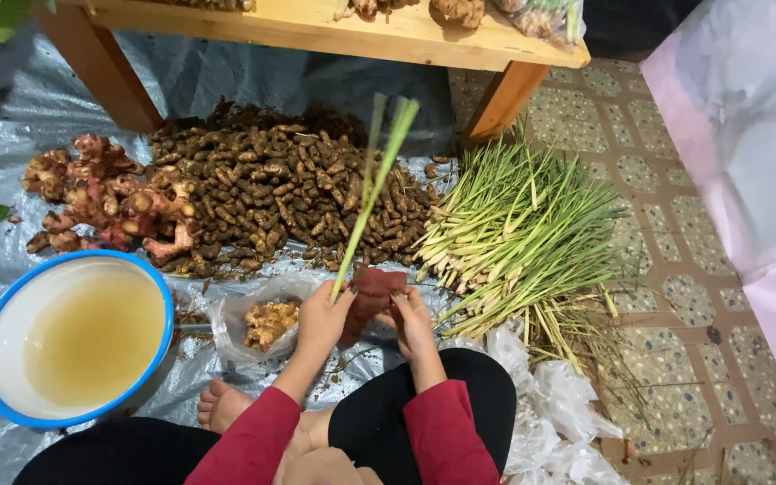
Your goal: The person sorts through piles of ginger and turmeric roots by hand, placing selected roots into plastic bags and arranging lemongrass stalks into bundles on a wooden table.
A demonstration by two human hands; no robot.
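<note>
At the far left, a blue-rimmed basin [11, 305] holding cloudy yellowish liquid sits on a grey plastic sheet [11, 126]. Behind it lies a cluster of pinkish rhizomes [105, 198], touching a larger pile of small brown roots [271, 184] to its right. Just beside the basin, a clear plastic bag [235, 314] contains yellowish root pieces.

The left hand [321, 319] is at the centre of the view, fingers closed around the lower end of a green stalk [372, 184], which stands nearly upright and tilts slightly to the right, its top reaching in front of the wooden table [316, 31]. The right hand [412, 319] is just beside the left; its fingers grip a dark red cloth [368, 301], which lies between the two hands and touches the base of the stalk.

To the right, a heap of similar green stalks [523, 229] lies on the sheet and tiled floor [675, 296], pale ends toward the roots. Crumpled clear plastic [550, 404] lies near the right knee.
</note>
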